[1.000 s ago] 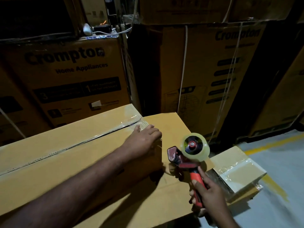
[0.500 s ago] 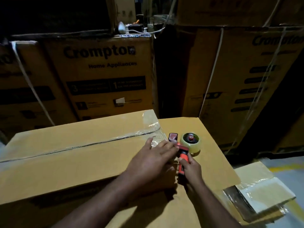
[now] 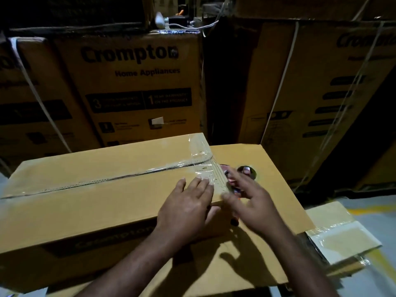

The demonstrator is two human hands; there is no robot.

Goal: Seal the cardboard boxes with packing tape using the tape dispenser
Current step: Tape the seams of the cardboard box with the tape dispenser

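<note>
A long cardboard box (image 3: 90,202) lies across in front of me, with clear tape (image 3: 201,153) over its top seam and right end. My left hand (image 3: 188,204) rests flat, fingers straight, on the taped right end of its top. The red tape dispenser (image 3: 246,171) with its roll lies on a lower cardboard box (image 3: 272,168), right beside the long box's end. My right hand (image 3: 250,198) is blurred just above the dispenser, fingers spread and not closed round the handle. The hand hides most of the dispenser.
Tall strapped Crompton cartons (image 3: 132,86) stand stacked close behind and to the right (image 3: 321,93). A small taped box (image 3: 342,239) sits low at the right on grey floor with a yellow line (image 3: 364,209). A white cable (image 3: 203,25) lies on the rear carton.
The right hand brought the dispenser in from the right, laid it on the lower box and let go of the handle. The left hand slid along the taped end.
</note>
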